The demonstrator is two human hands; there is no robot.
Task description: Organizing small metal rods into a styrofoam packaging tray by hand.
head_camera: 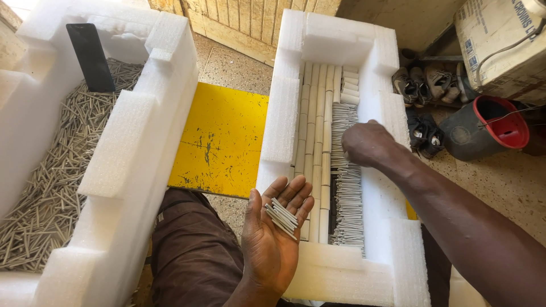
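Right of the yellow board (222,139), a white foam tray (341,45) holds long cream tubes (314,142) on its board side and a packed row of thin grey sticks (347,187) on its far side; left of the board, a second foam tray (142,142) holds a loose heap of the same sticks (51,187). Over the packed row, the right hand (367,143) rests palm down, fingers curled onto the sticks, grip hidden. Just below the board's right corner, the left hand (273,233) lies palm up and spread, cradling a small bundle of grey sticks (281,217).
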